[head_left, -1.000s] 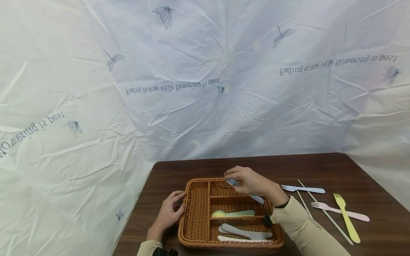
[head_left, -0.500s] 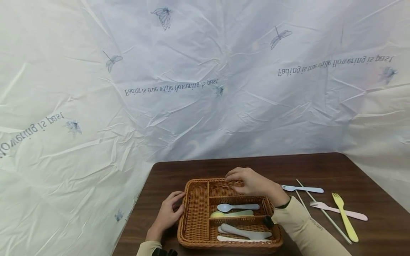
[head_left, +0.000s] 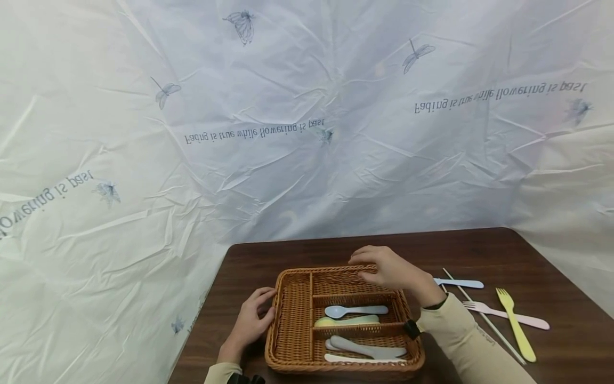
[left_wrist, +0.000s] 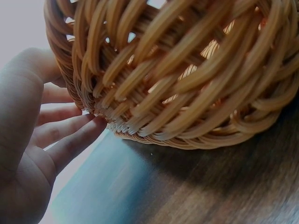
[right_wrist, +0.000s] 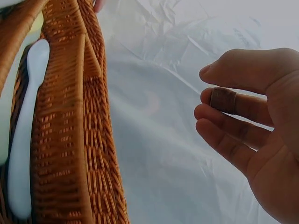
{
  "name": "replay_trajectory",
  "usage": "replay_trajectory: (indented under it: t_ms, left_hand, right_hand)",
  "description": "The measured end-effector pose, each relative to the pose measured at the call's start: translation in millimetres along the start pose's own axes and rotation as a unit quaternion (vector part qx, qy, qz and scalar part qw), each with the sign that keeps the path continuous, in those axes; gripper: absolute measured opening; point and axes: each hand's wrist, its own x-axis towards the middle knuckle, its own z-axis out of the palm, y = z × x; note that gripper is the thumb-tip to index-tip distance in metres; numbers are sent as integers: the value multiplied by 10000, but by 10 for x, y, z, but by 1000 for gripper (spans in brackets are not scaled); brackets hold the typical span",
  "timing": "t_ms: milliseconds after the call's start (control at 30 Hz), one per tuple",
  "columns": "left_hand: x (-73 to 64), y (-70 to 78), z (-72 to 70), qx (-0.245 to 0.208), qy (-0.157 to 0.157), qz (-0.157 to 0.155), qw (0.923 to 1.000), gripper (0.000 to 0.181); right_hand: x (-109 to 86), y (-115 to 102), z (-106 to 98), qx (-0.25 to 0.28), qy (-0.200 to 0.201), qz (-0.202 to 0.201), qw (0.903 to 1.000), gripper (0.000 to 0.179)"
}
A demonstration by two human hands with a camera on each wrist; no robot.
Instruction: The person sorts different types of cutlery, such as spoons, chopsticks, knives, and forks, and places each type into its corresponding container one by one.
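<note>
A brown wicker basket (head_left: 293,320) with several compartments stands on the table. My left hand (head_left: 251,319) rests against its left side; in the left wrist view the fingertips (left_wrist: 96,122) touch the weave. My right hand (head_left: 390,271) hovers over the back right rim, its fingers loosely bent and holding nothing. In the middle compartment lies a light blue spoon (head_left: 355,311), beside a spoon with a yellow bowl (head_left: 326,322) and a pale green handle. Several whitish-grey pieces of cutlery (head_left: 369,349) lie in the front compartment.
Right of the basket lie a blue fork (head_left: 465,284), a pink fork (head_left: 515,317), a yellow fork (head_left: 517,325) and pale chopsticks (head_left: 499,333), partly crossing. Behind the dark wooden table (head_left: 288,253) hangs a white printed sheet (head_left: 268,176).
The light blue spoon has left my right hand and now lies in the middle compartment. My right hand has since drawn a little to the right. The left hand stays put.
</note>
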Motion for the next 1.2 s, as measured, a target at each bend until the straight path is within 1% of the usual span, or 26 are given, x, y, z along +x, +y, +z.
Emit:
replay_trajectory:
  t_ms: [233,433,567,667,867,1000,1200]
  left_hand:
    - [-5,16,2,45,44,14,10000,41]
    - [-14,29,-2,-27,38,-92,9999,41]
    - [-13,35,-5,-39,16,-188,9998,41]
    - [-8,40,-7,-13,6,-204,9998,41]
    - [-12,39,-7,4,8,-241,9997,41]
    - [-20,28,3,-23,26,-215,9998,40]
    - [-16,10,6,15,85,22,10000,40]
  right_hand:
    - [-117,71,-73,-83,112,401,9991,33]
    - [-211,149,-111,-16,316,520,9981,31]
    - [-279,194,-140,-99,465,661,9967,30]
    - [-323,230,-158,-252,546,784,9951,31]
    - [-411,293,-188,-366,651,1035,9918,31]
    - [-481,336,-224,-521,795,966,9908,32]
    - [-572,444,-276,-739,944,926,9885,33]
